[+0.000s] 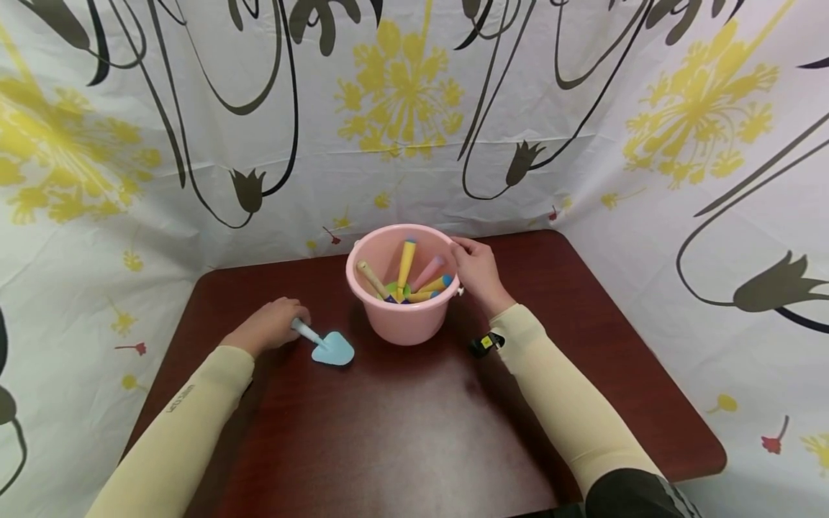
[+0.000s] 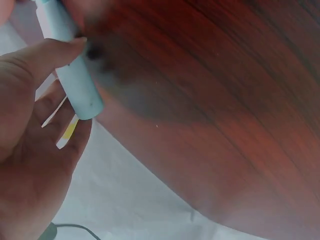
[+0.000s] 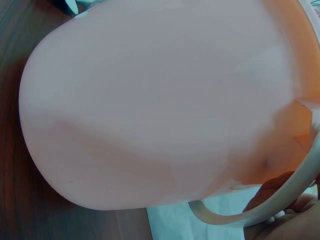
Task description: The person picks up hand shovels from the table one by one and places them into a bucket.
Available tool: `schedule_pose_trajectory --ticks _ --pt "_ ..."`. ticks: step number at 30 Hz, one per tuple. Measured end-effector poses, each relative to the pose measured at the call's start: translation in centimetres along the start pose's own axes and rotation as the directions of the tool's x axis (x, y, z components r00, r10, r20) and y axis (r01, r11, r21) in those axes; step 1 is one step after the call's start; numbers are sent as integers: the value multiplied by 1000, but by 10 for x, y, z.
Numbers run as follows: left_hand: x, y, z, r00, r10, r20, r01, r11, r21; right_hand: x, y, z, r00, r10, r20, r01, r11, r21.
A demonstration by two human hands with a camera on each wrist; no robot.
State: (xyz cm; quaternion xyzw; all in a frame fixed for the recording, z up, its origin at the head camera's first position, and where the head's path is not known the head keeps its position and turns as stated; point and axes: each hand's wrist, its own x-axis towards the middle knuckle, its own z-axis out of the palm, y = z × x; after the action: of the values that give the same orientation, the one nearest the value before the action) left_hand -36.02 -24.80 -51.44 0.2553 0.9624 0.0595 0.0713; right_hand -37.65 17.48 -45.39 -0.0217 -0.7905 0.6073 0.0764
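Observation:
My left hand (image 1: 267, 327) pinches a light blue toy shovel (image 1: 334, 350) by its handle, low over the table's left half. Its heart-shaped blade points right, towards the pink bucket (image 1: 406, 327). In the left wrist view, the thumb lies across the shovel's handle (image 2: 80, 90). My right hand (image 1: 481, 275) grips the bucket's rim on the right side. The right wrist view is filled by the bucket's wall, with a pale carrying handle (image 3: 295, 187) curving past the fingers. Several toy tools stand in the bucket, among them a yellow handle (image 1: 406, 262) with a blue end; their lower parts are hidden.
The dark red-brown table (image 1: 388, 439) has rounded corners. A white curtain (image 1: 414, 187) with yellow and grey flower prints hangs behind it and along both sides. A small black and yellow device (image 1: 484, 344) sits at my right wrist.

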Motion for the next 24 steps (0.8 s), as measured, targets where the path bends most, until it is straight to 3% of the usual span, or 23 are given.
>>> schedule_pose_trajectory --ticks 7,15,24 --pt "-12 -5 -10 998 -62 28 66 978 -199 -1 1 0 1000 0 1 0 1000 -7" --pt "-23 2 -25 997 -64 42 74 953 -295 0 0 0 1000 0 4 0 1000 -8" --pt "-34 8 -35 999 -33 7 32 881 -472 0 -1 -1 1000 8 13 -8 1000 -2"
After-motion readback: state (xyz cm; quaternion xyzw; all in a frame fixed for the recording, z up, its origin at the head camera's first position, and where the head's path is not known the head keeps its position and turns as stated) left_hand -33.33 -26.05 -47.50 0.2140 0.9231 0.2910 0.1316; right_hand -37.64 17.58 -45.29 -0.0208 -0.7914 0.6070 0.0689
